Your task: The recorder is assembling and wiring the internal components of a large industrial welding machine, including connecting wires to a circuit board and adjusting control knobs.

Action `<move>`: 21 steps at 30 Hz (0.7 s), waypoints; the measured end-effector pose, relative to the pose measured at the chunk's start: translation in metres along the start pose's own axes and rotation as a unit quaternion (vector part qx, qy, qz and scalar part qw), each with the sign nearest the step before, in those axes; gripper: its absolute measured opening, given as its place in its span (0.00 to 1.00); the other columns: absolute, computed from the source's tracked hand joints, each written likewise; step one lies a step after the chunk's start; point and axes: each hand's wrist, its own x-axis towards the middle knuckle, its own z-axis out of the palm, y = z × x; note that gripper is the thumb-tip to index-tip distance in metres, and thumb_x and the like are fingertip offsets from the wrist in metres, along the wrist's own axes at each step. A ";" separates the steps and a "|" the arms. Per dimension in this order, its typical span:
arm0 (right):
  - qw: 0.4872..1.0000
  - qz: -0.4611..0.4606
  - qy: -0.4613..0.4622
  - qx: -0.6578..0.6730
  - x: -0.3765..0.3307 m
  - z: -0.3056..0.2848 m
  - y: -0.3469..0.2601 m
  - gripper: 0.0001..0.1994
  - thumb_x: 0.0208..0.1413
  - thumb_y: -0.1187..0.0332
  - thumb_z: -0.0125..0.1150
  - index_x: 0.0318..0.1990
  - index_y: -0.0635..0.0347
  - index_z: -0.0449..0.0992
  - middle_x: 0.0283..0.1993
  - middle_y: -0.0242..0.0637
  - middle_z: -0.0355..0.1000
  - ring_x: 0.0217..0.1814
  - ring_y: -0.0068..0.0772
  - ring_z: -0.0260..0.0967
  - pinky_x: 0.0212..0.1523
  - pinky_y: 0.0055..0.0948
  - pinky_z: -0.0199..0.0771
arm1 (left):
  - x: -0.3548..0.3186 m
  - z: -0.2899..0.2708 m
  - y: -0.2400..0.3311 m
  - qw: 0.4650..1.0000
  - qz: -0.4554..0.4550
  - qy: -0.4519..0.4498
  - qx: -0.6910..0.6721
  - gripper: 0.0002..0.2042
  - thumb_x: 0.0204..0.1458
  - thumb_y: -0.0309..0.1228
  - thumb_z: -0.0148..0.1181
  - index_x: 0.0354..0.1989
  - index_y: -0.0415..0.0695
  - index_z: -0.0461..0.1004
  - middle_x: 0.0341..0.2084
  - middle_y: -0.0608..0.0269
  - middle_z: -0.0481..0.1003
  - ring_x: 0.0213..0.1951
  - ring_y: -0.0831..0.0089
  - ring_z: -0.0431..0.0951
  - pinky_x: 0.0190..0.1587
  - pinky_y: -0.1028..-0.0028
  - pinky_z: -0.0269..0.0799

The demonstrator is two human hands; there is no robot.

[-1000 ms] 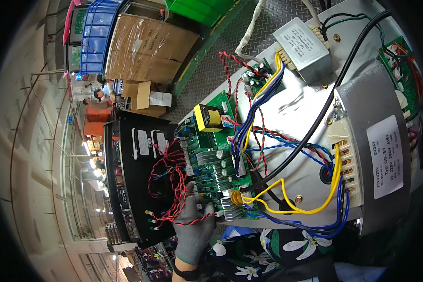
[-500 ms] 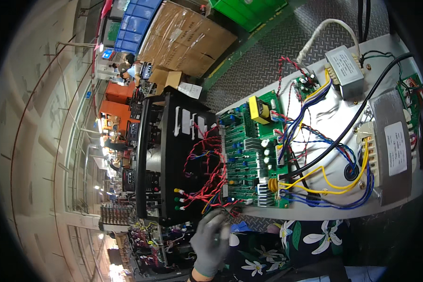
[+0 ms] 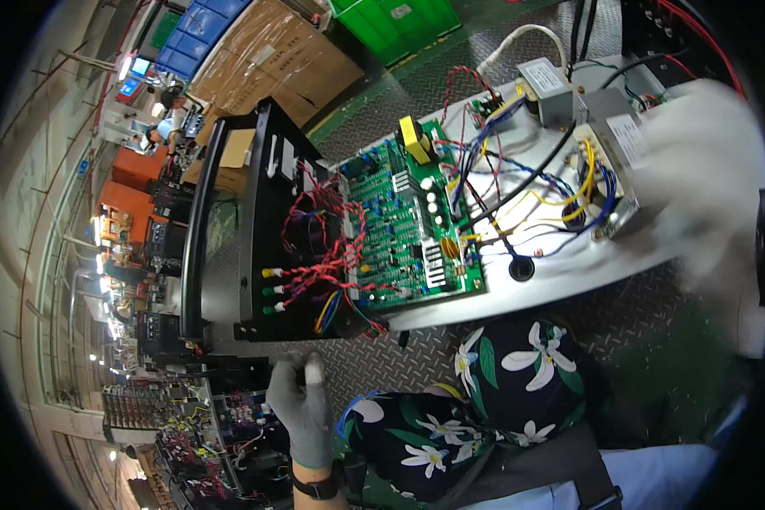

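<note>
An opened electronic unit stands before me, with a black front panel [image 3: 268,229] on its left side and a pale metal base plate [image 3: 561,263]. A green circuit board [image 3: 382,242] is mounted by the panel, joined by bundles of red wires [image 3: 331,255]. My left hand [image 3: 302,412], in a grey glove, is below the panel's near corner, fingers apart and holding nothing. Over the plate's right end, my right hand [image 3: 697,170] is a pale gloved blur close to the camera; its fingers are smeared. It partly hides a large transformer [image 3: 612,127] with yellow and blue leads.
A smaller grey transformer [image 3: 544,89] sits at the plate's far side, with a black cable [image 3: 518,183] crossing the plate. Beyond are a cardboard box [image 3: 272,72], a green crate [image 3: 395,25] and a blue crate [image 3: 200,38]. Several wired assemblies [image 3: 221,433] are at lower left.
The view has swung, so the unit appears further left and higher. My left hand is further left and lower in the picture. My right hand has come into view at the right.
</note>
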 end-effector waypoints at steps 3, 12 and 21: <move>0.979 -0.148 -0.059 0.130 0.064 0.104 -0.039 0.13 0.52 0.70 0.59 0.44 0.65 0.75 0.41 0.43 0.76 0.45 0.42 0.76 0.48 0.38 0.74 | 0.004 0.005 -0.009 0.993 -0.076 0.008 -0.095 0.09 0.61 0.30 0.57 0.38 0.36 0.75 0.28 0.63 0.75 0.25 0.81 0.72 0.30 0.80 0.67; 0.959 -0.072 -0.246 0.123 0.173 0.280 -0.073 0.22 0.55 0.69 0.51 0.60 0.54 0.72 0.57 0.45 0.73 0.55 0.45 0.75 0.54 0.42 0.76 | -0.007 -0.008 -0.055 0.983 -0.134 -0.018 -0.128 0.07 0.62 0.27 0.55 0.41 0.37 0.75 0.31 0.62 0.77 0.27 0.80 0.75 0.32 0.80 0.72; 0.976 -0.088 -0.143 0.140 0.165 0.292 -0.079 0.11 0.57 0.71 0.53 0.47 0.61 0.74 0.52 0.45 0.73 0.50 0.49 0.74 0.49 0.40 0.78 | 0.046 -0.002 -0.081 0.979 -0.030 -0.026 -0.198 0.13 0.64 0.33 0.53 0.44 0.35 0.76 0.37 0.61 0.78 0.37 0.77 0.75 0.40 0.76 0.71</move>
